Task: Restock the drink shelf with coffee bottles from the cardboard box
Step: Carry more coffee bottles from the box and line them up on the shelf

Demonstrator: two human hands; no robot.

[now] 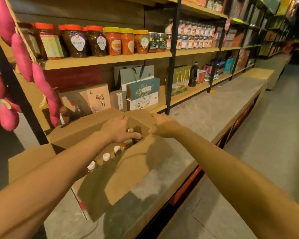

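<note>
An open cardboard box (pixel 136 163) stands on a grey counter in front of me. Several coffee bottles with white caps (pixel 106 156) stand in a row inside it, and more are hidden under my hands. My left hand (pixel 118 129) reaches over the opening, its fingers hooked on the edge of the far left flap (pixel 86 126) and its thumb stretched above the bottles. My right hand (pixel 163 126) grips the top edge of the right flap (pixel 141 118), pulling it apart from the left one.
Behind the box rises a wooden shelf (pixel 107 60) with jars on top and gift boxes (pixel 142 94) below. Pink sausage-shaped goods (pixel 22 57) hang at the left. The grey counter (pixel 214 107) runs on to the right, with the aisle floor (pixel 274 135) beside it.
</note>
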